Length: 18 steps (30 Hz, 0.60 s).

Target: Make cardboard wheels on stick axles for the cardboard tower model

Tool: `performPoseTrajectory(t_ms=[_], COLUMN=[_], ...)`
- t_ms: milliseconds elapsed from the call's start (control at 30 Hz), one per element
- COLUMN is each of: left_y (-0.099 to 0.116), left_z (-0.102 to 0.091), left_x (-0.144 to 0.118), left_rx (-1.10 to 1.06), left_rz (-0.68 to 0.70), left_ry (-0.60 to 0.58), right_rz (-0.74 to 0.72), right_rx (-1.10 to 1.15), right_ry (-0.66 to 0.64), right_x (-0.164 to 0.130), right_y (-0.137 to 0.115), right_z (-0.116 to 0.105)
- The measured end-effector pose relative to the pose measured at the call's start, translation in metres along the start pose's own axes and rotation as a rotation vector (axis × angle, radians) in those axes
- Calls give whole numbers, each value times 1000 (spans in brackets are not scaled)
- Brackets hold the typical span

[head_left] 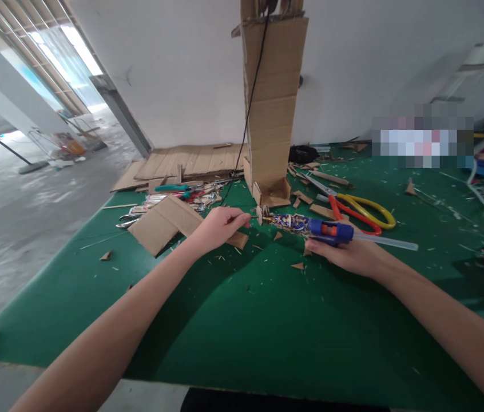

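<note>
My right hand [353,254] is wrapped round a blue hot glue gun [332,230], with a clear glue stick [390,241] poking out of its back end. The gun's nozzle points left, at a small round cardboard piece [261,214] on a thin stick. My left hand [220,229] pinches that stick between thumb and fingertips; the nozzle is at or very near the discs. Below and left of this hand lies a folded cardboard piece [156,226].
A tall cardboard column [274,109] stands behind my hands, a black cord [250,106] hanging along it. Scissors with red and yellow handles [366,212] lie at right. Teal-handled pliers [173,187] and cardboard scraps lie at left on the green table [242,332].
</note>
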<state>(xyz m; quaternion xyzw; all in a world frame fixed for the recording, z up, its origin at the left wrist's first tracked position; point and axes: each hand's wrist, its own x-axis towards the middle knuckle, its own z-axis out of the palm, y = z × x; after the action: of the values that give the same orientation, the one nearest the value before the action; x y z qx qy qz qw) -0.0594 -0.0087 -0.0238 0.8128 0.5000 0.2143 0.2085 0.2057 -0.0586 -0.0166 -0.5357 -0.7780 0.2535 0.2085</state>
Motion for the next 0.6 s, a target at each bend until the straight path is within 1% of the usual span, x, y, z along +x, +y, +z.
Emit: performPoseTrajectory(t_ms=[233, 433, 600], left_y=[-4, -6, -5], left_z=[1, 4, 5], left_x=[1, 2, 2], left_rx=[32, -30, -55], left_rz=[60, 104, 123], left_ry=[7, 48, 71], right_rz=[5, 56, 30], right_rx=[-9, -5, -2], right_ry=[8, -7, 1], right_x=[0, 0, 1], right_y=[1, -2, -4], right_z=[1, 1, 0])
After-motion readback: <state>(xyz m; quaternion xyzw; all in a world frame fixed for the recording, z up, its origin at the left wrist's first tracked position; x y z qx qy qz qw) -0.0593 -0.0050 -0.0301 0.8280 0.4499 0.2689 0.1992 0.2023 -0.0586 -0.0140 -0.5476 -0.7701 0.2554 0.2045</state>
